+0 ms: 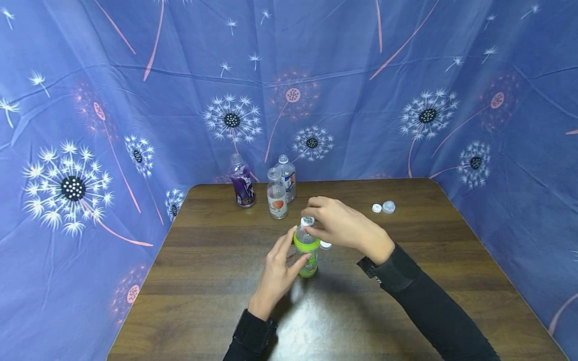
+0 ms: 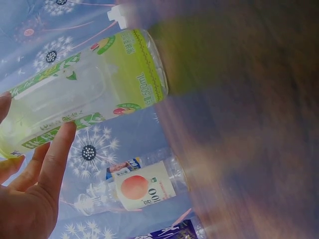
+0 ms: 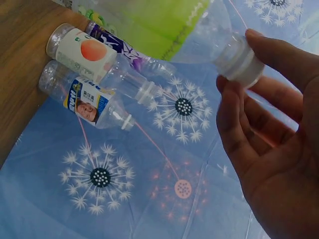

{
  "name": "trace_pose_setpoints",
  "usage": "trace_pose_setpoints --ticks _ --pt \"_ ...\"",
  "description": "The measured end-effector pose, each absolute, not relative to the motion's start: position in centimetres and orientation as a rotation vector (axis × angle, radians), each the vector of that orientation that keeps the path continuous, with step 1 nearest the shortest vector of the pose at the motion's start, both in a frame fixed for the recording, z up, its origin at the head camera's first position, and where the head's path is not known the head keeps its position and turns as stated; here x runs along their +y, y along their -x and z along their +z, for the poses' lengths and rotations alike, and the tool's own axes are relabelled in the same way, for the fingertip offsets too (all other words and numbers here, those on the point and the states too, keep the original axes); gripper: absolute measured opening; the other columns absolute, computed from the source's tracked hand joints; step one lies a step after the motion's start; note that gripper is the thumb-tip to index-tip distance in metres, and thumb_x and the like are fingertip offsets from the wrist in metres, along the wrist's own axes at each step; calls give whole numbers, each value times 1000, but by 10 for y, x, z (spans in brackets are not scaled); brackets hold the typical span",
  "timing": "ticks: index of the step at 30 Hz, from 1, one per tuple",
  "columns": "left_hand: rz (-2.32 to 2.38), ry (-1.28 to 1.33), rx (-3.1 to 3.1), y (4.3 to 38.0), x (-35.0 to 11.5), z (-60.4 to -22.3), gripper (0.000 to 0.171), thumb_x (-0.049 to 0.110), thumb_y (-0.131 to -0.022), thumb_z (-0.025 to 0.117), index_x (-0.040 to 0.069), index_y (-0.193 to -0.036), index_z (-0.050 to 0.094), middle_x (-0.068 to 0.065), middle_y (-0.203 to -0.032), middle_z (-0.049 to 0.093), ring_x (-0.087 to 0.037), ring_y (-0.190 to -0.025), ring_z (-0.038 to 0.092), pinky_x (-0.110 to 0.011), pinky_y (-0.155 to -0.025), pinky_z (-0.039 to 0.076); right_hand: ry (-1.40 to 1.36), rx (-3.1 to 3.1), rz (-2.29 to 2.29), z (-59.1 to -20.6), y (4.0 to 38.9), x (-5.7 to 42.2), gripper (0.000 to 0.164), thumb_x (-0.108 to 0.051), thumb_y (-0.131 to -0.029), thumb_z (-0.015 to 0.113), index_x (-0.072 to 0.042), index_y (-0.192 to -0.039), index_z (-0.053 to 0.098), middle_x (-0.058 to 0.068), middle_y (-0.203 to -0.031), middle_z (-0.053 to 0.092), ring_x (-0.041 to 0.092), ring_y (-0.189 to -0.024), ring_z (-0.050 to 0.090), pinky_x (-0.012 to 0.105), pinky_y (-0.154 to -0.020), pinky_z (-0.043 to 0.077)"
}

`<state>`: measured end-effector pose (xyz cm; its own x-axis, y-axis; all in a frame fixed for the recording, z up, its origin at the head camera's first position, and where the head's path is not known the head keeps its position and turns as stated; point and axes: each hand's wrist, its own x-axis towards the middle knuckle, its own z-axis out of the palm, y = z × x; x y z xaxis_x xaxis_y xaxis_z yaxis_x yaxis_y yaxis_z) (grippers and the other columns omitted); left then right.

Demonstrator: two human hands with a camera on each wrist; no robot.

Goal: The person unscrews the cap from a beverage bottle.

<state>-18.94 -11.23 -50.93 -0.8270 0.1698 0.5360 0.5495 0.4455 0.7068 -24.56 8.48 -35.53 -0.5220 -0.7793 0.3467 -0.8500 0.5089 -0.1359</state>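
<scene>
A clear bottle with a green label (image 1: 309,269) stands upright on the wooden table in the head view. My left hand (image 1: 276,271) holds it around the side, thumb in front and fingers behind. At the top of the bottle, my right hand (image 1: 340,225) pinches a white cap (image 3: 248,69) between thumb and fingers. The cap sits at the bottle's mouth in the right wrist view. In the left wrist view, the fingers (image 2: 56,154) lie along the green label. A loose white cap (image 1: 325,245) lies on the table just right of the bottle.
Behind the hands stand three uncapped bottles: one with a purple label (image 1: 244,190), one with a peach picture (image 1: 277,204), one with a blue label (image 1: 289,181). Two more caps, one white (image 1: 377,207) and one translucent (image 1: 389,206), lie at the back right. A blue dandelion-print cloth (image 1: 352,100) hangs behind the table.
</scene>
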Motion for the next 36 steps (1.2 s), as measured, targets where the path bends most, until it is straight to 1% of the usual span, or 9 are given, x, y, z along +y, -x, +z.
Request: trace_pose_setpoints --ticks 7,10,12,14,17,19,26,32,36 --pt "-1346 604 -2317 189 -113 -509 80 21 -95 79 12 -162 38 -17 -142 59 -30 -122 67 -26 -86 65 -1134 -2550 335 -364 245 74 36 -46 -95 76 -15 -80 66 -7 -73 49 7 -59 42 20 -49 38" --pt "-1341 616 -2310 189 -114 -510 82 18 -94 80 10 -162 37 -17 -142 59 -31 -121 67 -27 -85 66 -1096 -2572 339 -365 244 74 42 -54 -95 73 -15 -81 66 -6 -74 50 8 -60 44 21 -48 39" --pt "-1343 627 -2308 189 -114 -510 81 18 -94 80 9 -162 38 -17 -143 58 -31 -121 67 -27 -85 66 -1113 -2584 353 -363 243 76 45 -57 -94 73 -12 -95 73 -3 -86 60 11 -71 55 25 -57 50" --pt "-1342 635 -2308 190 -114 -510 80 19 -94 80 9 -162 38 -16 -144 57 -31 -122 67 -27 -85 66 -1165 -2589 352 -360 242 79 50 -55 -95 73 -9 -116 74 2 -108 68 17 -93 65 31 -76 61" --pt "-1351 636 -2313 191 -115 -510 79 22 -95 79 10 -162 38 -16 -147 56 -31 -124 66 -26 -86 66 -1290 -2590 350 -353 241 83 60 -46 -94 77 -9 -141 64 6 -141 63 24 -126 61 40 -105 58" --pt "-1355 636 -2310 191 -115 -509 80 23 -95 79 12 -162 37 -16 -147 56 -32 -124 66 -26 -86 65 -1393 -2580 357 -348 240 86 57 -34 -95 79 -12 -144 62 6 -147 61 25 -134 57 42 -112 54" --pt "-1361 631 -2310 190 -115 -509 80 20 -95 79 12 -163 36 -17 -146 56 -32 -124 66 -29 -86 66 -1563 -2556 382 -340 239 87 36 1 -97 65 -15 -128 74 -1 -135 70 19 -128 61 34 -102 59" --pt "-1378 606 -2341 190 -115 -509 80 22 -96 78 21 -164 36 -13 -145 57 -29 -124 66 -28 -87 66 -1556 -2548 384 -340 241 86 23 -6 -99 70 -12 -120 78 -1 -123 74 18 -112 62 32 -92 59" --pt "-1365 606 -2339 190 -115 -508 79 22 -96 78 17 -163 37 -13 -144 58 -30 -124 66 -26 -87 65 -1519 -2522 344 -343 242 83 21 -13 -98 74 -13 -119 78 -1 -115 74 17 -101 60 30 -83 57"
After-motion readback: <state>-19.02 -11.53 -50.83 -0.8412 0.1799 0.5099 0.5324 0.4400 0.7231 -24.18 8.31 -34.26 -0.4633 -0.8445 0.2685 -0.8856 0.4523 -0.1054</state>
